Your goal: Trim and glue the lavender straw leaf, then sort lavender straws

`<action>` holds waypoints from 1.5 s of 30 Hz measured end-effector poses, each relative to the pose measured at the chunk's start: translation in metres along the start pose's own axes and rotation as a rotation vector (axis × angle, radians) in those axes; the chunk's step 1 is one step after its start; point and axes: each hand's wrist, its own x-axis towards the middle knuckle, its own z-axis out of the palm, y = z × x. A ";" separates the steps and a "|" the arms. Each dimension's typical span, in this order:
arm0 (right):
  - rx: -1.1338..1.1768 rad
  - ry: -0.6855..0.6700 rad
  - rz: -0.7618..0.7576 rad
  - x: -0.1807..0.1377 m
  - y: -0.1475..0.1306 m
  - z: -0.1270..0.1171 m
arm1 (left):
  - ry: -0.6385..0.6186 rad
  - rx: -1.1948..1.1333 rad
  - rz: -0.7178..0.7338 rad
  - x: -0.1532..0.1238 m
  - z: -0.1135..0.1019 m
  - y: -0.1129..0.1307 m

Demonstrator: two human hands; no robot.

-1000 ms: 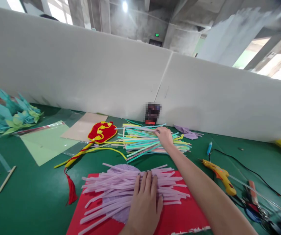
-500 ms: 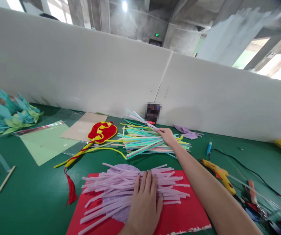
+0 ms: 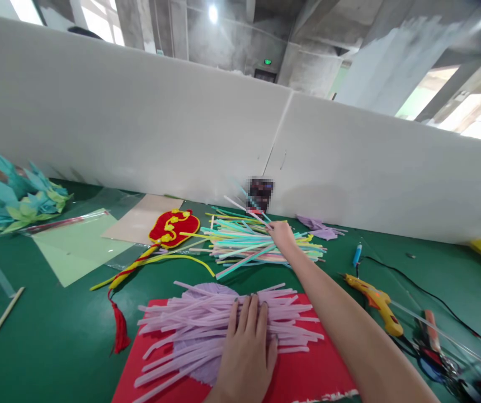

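Observation:
My left hand lies flat, fingers stretched out, on a loose layer of lilac pipe cleaners. Beneath them is a round lilac piece on a red sheet. Farther off, my right hand pinches a few pipe cleaners, pale lilac and teal, which stick up toward the back left. That hand is over a mixed pile of pipe cleaners in teal, green, yellow and pink. Its fingertips are partly hidden.
A red and yellow ornament with a red tassel lies left of the pile. Teal paper leaves and a pale green sheet are farther left. On the right are a yellow glue gun and pliers. A white partition stands behind.
My right hand has shifted slightly down over the pile. The pipe cleaners in it now spread apart more, with a teal one showing separately. My left hand stays in place.

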 end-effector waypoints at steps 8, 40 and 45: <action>-0.135 -0.054 0.032 0.011 -0.010 0.001 | 0.021 -0.008 0.002 -0.001 0.002 0.000; 0.294 -0.060 -0.243 -0.006 0.033 -0.070 | -0.044 -0.038 -0.012 -0.001 0.001 0.000; 0.442 -0.161 -0.178 -0.015 0.034 -0.085 | -0.049 -0.048 -0.020 -0.001 0.001 -0.001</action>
